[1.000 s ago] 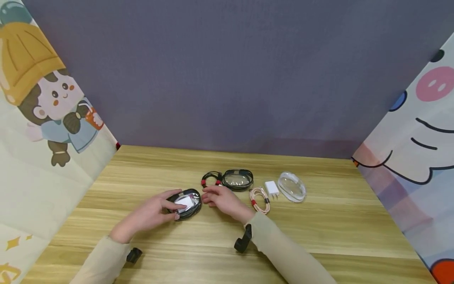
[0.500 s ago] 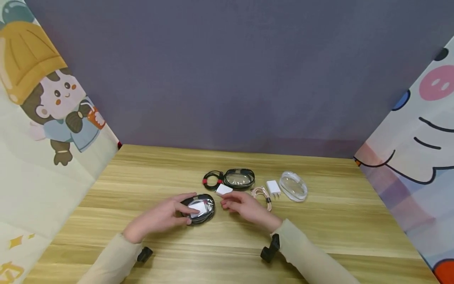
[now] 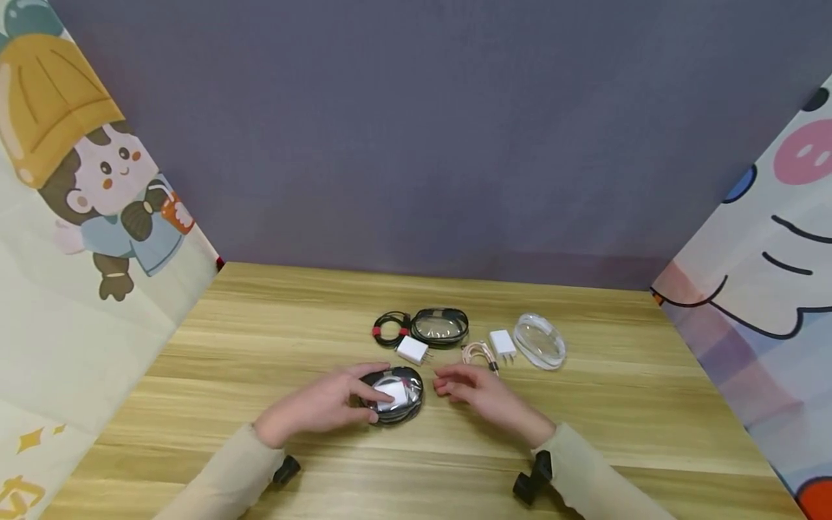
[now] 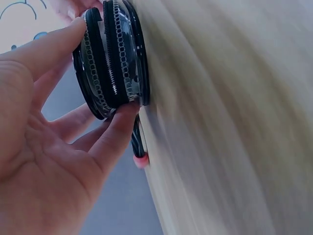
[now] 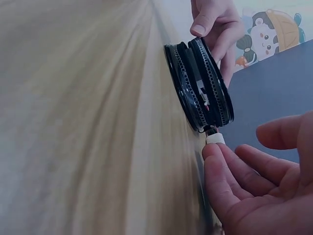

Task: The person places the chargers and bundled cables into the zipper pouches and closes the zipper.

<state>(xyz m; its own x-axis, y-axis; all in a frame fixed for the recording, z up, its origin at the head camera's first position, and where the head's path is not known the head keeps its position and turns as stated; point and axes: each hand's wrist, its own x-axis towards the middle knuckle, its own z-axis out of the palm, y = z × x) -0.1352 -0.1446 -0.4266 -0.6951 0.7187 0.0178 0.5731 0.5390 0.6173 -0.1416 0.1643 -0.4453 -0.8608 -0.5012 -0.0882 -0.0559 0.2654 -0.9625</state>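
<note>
Left hand (image 3: 325, 408) holds a round black zip case (image 3: 393, 394) with a clear lid, fingers curled over its rim; thumb and fingertips clamp both halves in the left wrist view, where the zipper teeth gape open. Case sits on the wooden surface (image 3: 260, 347), near the front middle. Something white shows through the lid.

Right hand (image 3: 484, 393) lies just right of the case, fingers loosely bent, grip holding nothing. In the right wrist view its fingertips (image 5: 215, 152) sit close to a small white tip (image 5: 214, 138) poking out at the case's edge; contact cannot be told.

Behind the case, in a row from left: a coiled black cable (image 3: 390, 328) with red ties, a second black zip case (image 3: 440, 326), a white plug adapter (image 3: 412, 349) just in front of those two, a coiled pinkish cable (image 3: 479, 354), another white adapter (image 3: 502, 343), a clear round case (image 3: 539, 341). All lie apart from the hands; nothing stands between hands and held case.

Cartoon-print cloth panels at left (image 3: 84, 217) and right (image 3: 767, 289), plain grey-purple backdrop (image 3: 422, 144). No readable writing or brand marks.
</note>
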